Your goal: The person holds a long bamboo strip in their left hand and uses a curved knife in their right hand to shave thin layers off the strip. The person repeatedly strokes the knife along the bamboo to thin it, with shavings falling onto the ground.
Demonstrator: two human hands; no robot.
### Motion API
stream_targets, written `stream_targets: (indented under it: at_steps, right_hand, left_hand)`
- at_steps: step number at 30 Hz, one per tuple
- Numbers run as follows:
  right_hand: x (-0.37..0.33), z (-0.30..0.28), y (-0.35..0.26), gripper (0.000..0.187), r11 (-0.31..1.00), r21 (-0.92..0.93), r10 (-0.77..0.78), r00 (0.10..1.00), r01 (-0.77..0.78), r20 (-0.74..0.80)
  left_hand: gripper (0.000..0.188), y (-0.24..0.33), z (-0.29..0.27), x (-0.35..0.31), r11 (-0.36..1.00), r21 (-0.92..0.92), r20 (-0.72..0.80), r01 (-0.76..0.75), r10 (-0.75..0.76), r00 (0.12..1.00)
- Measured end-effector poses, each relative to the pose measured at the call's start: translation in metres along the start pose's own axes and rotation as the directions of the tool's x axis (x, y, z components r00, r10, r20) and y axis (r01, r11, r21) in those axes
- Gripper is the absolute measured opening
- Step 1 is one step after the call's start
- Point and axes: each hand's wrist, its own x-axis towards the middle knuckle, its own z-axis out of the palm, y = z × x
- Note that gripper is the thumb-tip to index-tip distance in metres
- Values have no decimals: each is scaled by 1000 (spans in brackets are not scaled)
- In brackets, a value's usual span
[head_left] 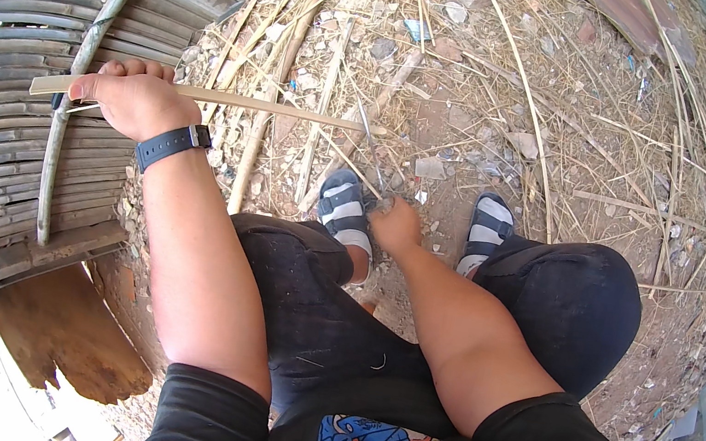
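Note:
My left hand (141, 103), a dark watch on its wrist, is closed around a long, flat bamboo strip (247, 103). The strip lies crosswise, its far end pointing right over the littered ground. Low between my feet, my right hand (396, 226) is closed on a knife (366, 120) with a narrow metal blade; the fingers hide its handle. The blade rises toward the right end of the strip; I cannot tell whether they touch. A thin pale sliver (341, 155) slants down toward my right hand.
Bamboo slats (26, 110) form a wall at the left, with an upright pole (82, 82) across them. Straw, stones and loose bamboo sticks (524, 90) litter the ground. My sandalled feet (343, 203) are below. A brown torn sheet (68, 332) hangs at lower left.

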Motion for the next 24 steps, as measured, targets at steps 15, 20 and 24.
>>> stream_targets:
  at_steps: [15,20,24]
  right_hand:
    - [21,22,26,58,943,227,210,966,-241,154]
    - [12,6,-8,52,962,221,-125,979,160,-163]
    - [8,-13,-38,48,933,296,-146,968,203,-206]
  left_hand:
    - [70,-2,-3,3,999,33,-5,-14,14,1000]
    - [68,2,-4,3,999,-39,-23,19,-20,1000]
    - [66,36,-3,-10,992,-120,-10,-36,35,999]
